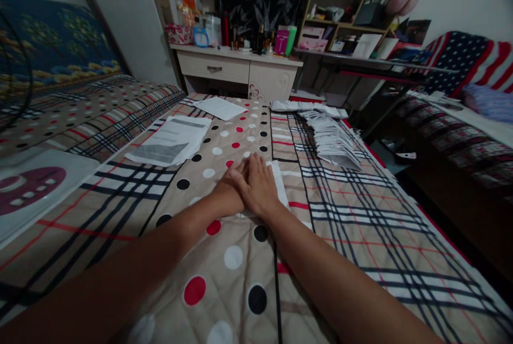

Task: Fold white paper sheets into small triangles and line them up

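In the middle of the bed, my right hand (259, 186) lies flat with its fingers stretched forward. It presses on a white folded paper (280, 182), whose right edge sticks out beside the fingers. My left hand (229, 193) rests against it from the left, also flat, and is partly covered by the right thumb and palm. Neither hand grips anything; most of the paper is hidden beneath them. Ahead to the right lies a fanned row of folded papers (331, 138), with another stack of folded papers (294, 106) behind it.
A printed sheet (172, 140) and another white sheet (220, 108) lie at the left on the patterned bedspread (360, 264). A clear plastic bag with a pink print (36, 186) is at the near left. Beyond the bed stand a white dresser (224, 69) and a shelf (340, 26).
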